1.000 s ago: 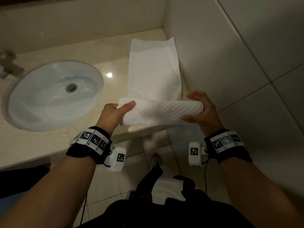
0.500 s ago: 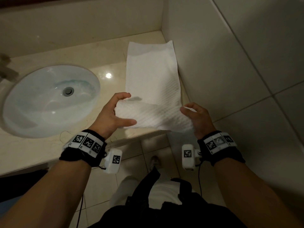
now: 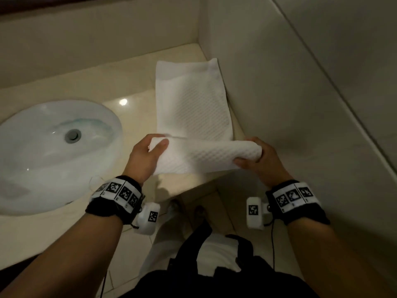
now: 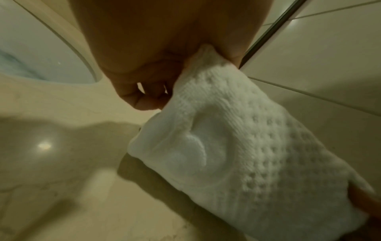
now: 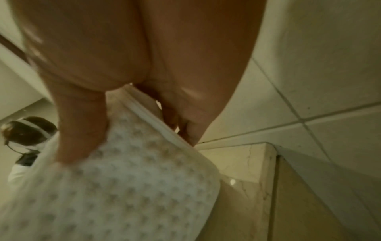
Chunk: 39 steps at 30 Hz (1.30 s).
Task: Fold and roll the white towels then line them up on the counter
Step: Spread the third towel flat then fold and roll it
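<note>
A white waffle-textured towel (image 3: pixel 191 104) lies folded lengthwise on the beige counter (image 3: pixel 133 108), running from the back wall toward me. Its near end is rolled into a thick tube (image 3: pixel 204 157) at the counter's front edge. My left hand (image 3: pixel 148 154) grips the roll's left end, thumb on top. My right hand (image 3: pixel 261 157) grips the right end, thumb under the front. In the left wrist view the roll (image 4: pixel 237 154) fills the lower right under curled fingers (image 4: pixel 144 99). In the right wrist view the towel (image 5: pixel 123 187) is pinched between thumb and fingers (image 5: pixel 183 124).
A white oval sink (image 3: pixel 49 153) with a metal drain (image 3: pixel 73 135) is set into the counter at left. A tiled wall (image 3: pixel 300 93) rises right beside the towel's right edge. The floor and my feet (image 3: pixel 187 209) show below the counter edge.
Both hands let go of the roll, took it again further round and turned it forward. The flat stretch of towel behind the roll is shorter now.
</note>
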{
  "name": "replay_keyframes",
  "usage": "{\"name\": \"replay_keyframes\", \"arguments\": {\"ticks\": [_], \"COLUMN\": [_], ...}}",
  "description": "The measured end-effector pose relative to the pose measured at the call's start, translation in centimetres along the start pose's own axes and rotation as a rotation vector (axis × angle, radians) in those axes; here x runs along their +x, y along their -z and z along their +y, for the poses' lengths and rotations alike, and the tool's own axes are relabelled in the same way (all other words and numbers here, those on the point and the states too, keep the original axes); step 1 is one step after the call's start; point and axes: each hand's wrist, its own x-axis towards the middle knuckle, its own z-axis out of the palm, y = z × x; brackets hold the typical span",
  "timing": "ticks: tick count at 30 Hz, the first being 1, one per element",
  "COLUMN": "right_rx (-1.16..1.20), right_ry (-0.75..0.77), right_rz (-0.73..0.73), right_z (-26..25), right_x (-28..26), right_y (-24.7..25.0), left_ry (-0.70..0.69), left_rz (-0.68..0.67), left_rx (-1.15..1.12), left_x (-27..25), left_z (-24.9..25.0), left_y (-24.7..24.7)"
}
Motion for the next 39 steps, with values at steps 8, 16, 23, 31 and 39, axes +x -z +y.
{"name": "replay_keyframes", "arguments": {"ticks": [8, 16, 23, 31, 39], "right_rx": [0.327, 0.361, 0.172, 0.041, 0.106], "right_ry": [-0.297, -0.327, -0.172, -0.193, -0.390], "right_rz": [0.224, 0.327, 0.133, 0.032, 0.135], "right_z": [-0.3, -1.0, -0.3, -0.8, -0.1], "right_x": [2.1, 3.4, 2.9, 3.1, 5.1], "right_y": [-2.6, -2.7, -1.8, -2.8, -3.4], "left_ry": [-0.029, -0.119, 0.027, 0.150, -0.063], "left_rz": [-0.256, -0.344, -0.131, -0.106, -0.310], "left_rx": [-0.006, -0.052, -0.110, -0.147, 0.001], "left_x": [2.1, 2.8, 3.2, 3.9, 3.8], "left_z": [1.3, 0.9, 1.0, 1.5, 0.4], "left_y": [1.8, 2.6, 1.8, 2.0, 3.8]}}
